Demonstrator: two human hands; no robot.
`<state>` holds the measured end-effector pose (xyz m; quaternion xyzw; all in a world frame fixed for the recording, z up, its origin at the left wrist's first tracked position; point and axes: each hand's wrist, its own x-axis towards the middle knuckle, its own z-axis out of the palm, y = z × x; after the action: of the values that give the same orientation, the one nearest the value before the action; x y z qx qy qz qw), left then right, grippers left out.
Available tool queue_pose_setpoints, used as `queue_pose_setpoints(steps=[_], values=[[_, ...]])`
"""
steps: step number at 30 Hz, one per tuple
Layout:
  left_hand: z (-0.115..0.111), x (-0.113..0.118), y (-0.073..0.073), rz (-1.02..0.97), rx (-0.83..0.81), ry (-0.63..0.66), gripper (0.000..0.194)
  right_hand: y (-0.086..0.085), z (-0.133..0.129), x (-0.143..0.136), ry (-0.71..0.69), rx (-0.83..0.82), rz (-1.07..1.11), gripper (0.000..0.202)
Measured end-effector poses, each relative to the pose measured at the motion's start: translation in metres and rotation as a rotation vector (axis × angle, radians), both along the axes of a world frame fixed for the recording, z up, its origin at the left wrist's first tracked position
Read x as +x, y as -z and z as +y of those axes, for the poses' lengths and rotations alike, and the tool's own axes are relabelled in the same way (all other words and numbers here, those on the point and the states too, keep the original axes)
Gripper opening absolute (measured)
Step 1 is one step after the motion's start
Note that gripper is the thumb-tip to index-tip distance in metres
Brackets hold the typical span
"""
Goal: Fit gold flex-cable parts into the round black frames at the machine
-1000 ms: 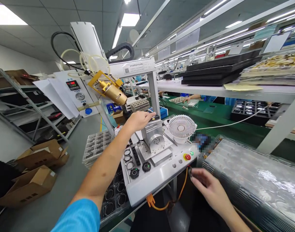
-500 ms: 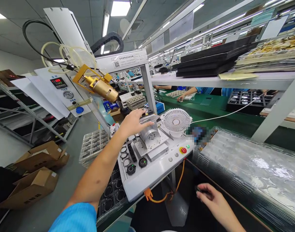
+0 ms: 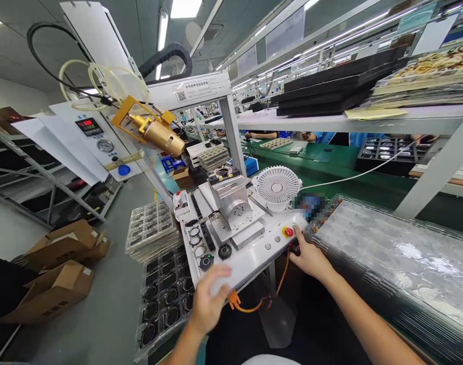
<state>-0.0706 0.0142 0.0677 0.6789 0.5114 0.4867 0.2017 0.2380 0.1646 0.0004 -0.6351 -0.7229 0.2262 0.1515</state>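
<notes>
A white benchtop machine [image 3: 250, 263] carries a metal fixture [image 3: 233, 200] with a dark part [image 3: 224, 174] on top. My right hand [image 3: 311, 258] reaches to its front panel, index fingertip on the green button beside the red emergency stop [image 3: 288, 232]. Something small and dark shows under the curled fingers; I cannot make it out. My left hand [image 3: 210, 299] hovers at the panel's front edge, slightly blurred, fingers apart and nothing in them. Just beyond it lie two round black parts [image 3: 224, 251] and several rings [image 3: 195, 241]. The gold dispenser head [image 3: 163, 138] hangs tilted above left.
A white fan [image 3: 277, 187] stands right of the fixture. Stacked clear trays [image 3: 391, 243] fill the right side. At the left are trays of rings [image 3: 165, 299] and cardboard boxes [image 3: 52, 289]. An orange cable [image 3: 254, 309] hangs in front. Co-workers' hands show across the bench.
My left hand has come back from the fixture to the machine's front edge, uncovering the dark part on top. My right hand has risen from below the machine to the green button.
</notes>
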Motion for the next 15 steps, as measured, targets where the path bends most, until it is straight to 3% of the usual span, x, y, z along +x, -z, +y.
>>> queue_pose_setpoints(steps=[2,4,6,10,15], values=[[-0.028,0.011,0.041,-0.063,-0.194,0.011,0.023,0.000,-0.003,-0.002,0.012,0.021,-0.066,0.087],[-0.044,0.023,0.062,-0.077,-0.320,0.079,0.018,-0.004,-0.002,-0.004,0.034,0.031,-0.083,0.085],[-0.049,0.033,0.066,-0.070,-0.407,0.170,0.018,-0.011,0.001,-0.003,0.062,0.018,-0.074,0.083],[-0.037,0.052,0.055,-0.162,-0.527,0.244,0.023,-0.019,-0.017,0.001,0.053,-0.021,0.082,0.078],[-0.015,0.082,0.065,-0.697,-0.651,0.363,0.054,-0.009,-0.106,-0.007,-0.200,-0.080,0.748,0.079]])
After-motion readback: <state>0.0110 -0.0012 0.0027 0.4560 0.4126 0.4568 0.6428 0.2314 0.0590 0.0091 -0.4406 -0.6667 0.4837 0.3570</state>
